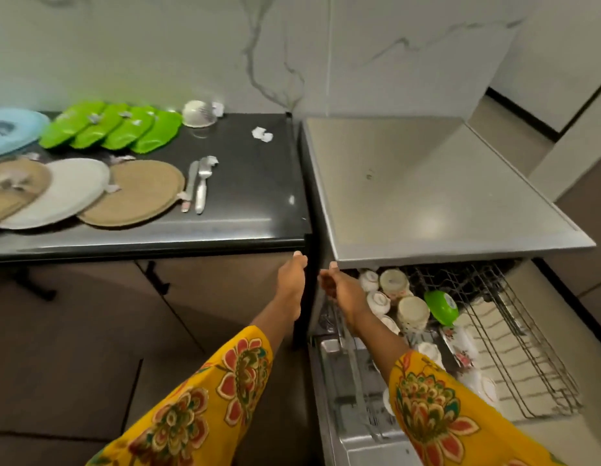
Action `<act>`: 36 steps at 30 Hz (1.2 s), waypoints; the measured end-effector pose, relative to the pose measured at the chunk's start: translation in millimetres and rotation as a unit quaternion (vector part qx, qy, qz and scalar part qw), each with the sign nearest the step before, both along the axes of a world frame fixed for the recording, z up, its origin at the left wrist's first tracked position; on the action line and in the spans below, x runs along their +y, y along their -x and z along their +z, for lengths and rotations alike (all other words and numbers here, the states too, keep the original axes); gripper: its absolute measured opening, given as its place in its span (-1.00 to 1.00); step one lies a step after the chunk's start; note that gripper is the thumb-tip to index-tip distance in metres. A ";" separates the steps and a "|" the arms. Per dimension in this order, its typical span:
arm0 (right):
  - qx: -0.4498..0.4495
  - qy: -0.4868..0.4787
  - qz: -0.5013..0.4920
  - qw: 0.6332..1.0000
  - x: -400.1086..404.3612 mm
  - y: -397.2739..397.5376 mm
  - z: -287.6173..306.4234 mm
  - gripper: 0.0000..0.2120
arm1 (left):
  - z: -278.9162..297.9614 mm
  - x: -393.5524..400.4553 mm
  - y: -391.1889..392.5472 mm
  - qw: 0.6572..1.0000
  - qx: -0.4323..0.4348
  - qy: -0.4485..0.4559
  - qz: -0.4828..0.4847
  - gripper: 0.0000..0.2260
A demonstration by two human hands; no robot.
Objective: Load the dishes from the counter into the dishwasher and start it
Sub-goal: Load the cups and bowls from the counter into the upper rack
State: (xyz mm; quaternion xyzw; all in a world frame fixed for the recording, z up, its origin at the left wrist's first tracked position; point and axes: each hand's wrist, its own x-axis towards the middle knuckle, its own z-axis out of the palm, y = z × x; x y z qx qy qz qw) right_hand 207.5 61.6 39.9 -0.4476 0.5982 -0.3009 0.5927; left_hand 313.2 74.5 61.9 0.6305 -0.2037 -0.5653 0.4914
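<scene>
Both hands, left [292, 277] and right [339, 287], reach empty and loose toward the counter [258, 210], probably for plates [137, 193] still unloaded.

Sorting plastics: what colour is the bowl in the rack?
Bright green bowl, clearest in the head view.

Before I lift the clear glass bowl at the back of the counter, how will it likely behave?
The glass bowl looks fragile, being clear and thin. It probably slips easily, since its surface looks smooth. It seems to lie upside down on the black counter, so it likely will not roll.
</scene>
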 end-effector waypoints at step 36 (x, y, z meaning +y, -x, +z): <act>-0.053 0.096 0.038 0.993 -152.9 -327.6 65.6 -0.59 | 55.2 -128.0 -318.8 0.984 -0.056 0.098 0.137 -0.63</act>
